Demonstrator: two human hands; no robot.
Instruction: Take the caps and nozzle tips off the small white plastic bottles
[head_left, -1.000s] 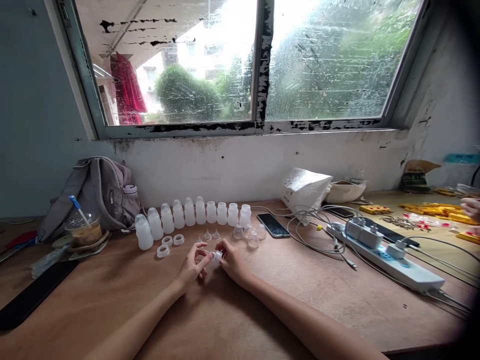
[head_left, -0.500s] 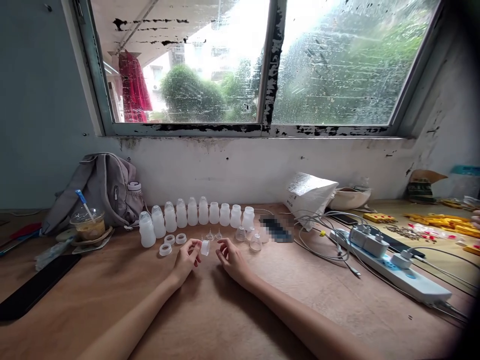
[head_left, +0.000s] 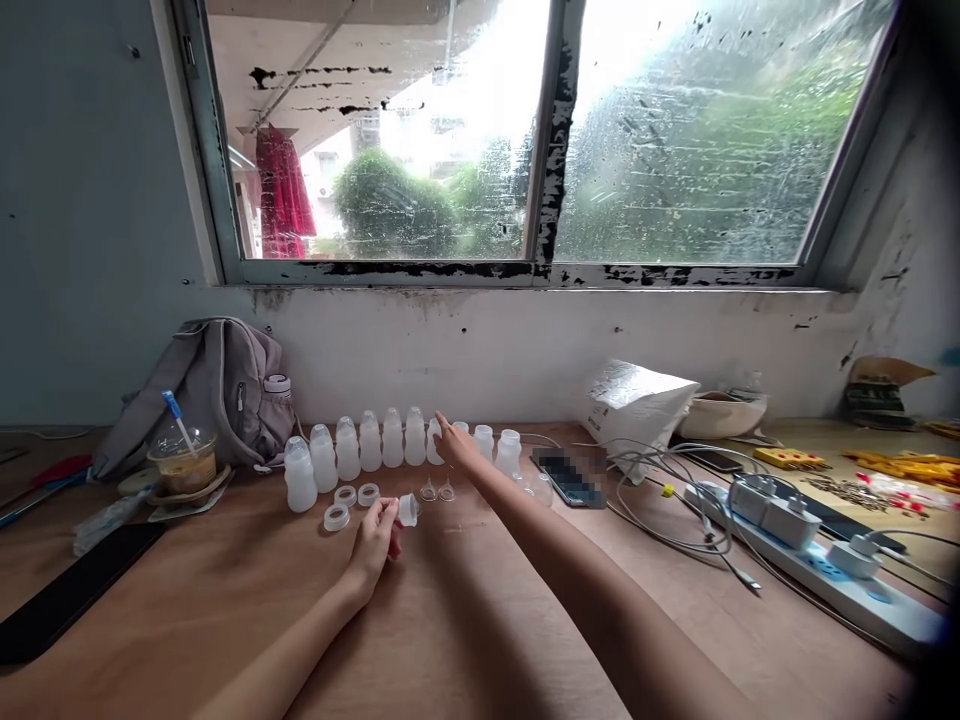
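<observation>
My left hand pinches a white screw ring above the table. My right hand reaches across to the back row, its fingers closed around the upper right side of a topless baby bottle; part of that bottle is hidden by the hand. Left of it stand several frosted baby bottles with clear caps. To its right are more topless bottles. Three loose screw rings lie left of my left hand. Clear teats rest between my hands.
Clear caps lie right of my right forearm, near a partly blurred phone. Cables and a power strip take up the right. At left are a drink cup, a backpack and a black slab.
My right hand has moved forward from beside the teats to a topless bottle in the back row. My left hand keeps the white ring. The view has shifted slightly.
</observation>
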